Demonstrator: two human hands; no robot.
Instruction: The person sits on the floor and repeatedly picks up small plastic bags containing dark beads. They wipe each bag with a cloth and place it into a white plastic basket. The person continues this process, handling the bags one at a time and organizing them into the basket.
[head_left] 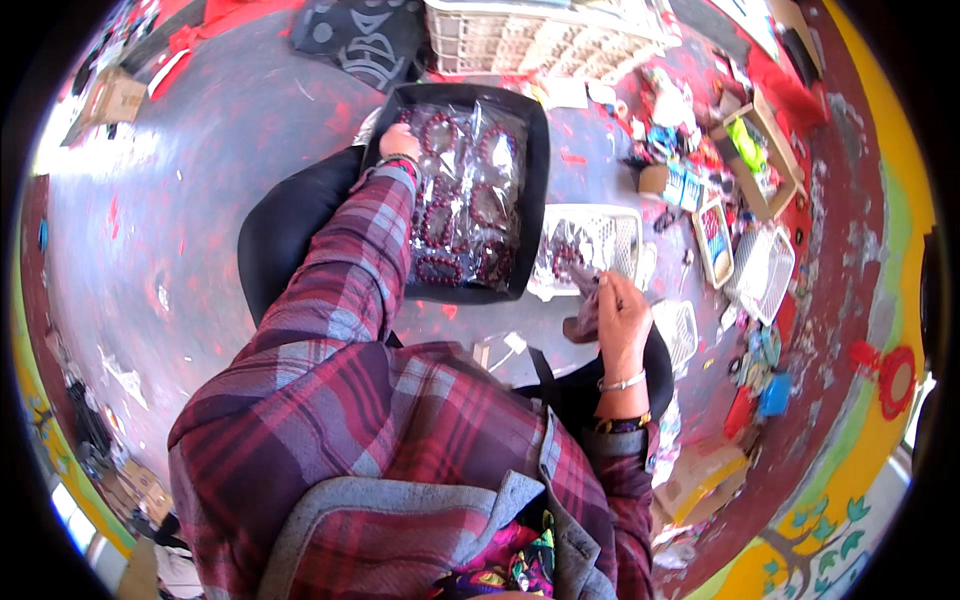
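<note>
A black rectangular tray (pixel 536 190) lies in front of me, holding several clear plastic packets of dark red beaded bracelets (pixel 437 222). My left hand (pixel 400 142) is closed at the tray's far left corner, beside the packets; what its fingers hold, if anything, is hidden. To the right of the tray stands a white plastic basket (pixel 626 232) with clear packets and a dark red beaded bracelet (pixel 566 258) inside. At that basket's near edge my right hand (pixel 622 312) pinches a limp greyish-purple piece of cloth (pixel 586 312).
A cream crate (pixel 530 42) and a black patterned bag (pixel 362 40) sit beyond the tray. Along the right lie an open cardboard box (pixel 765 165), small baskets (pixel 765 270) and scattered goods. A yellow-brown carton (pixel 700 480) is at the near right.
</note>
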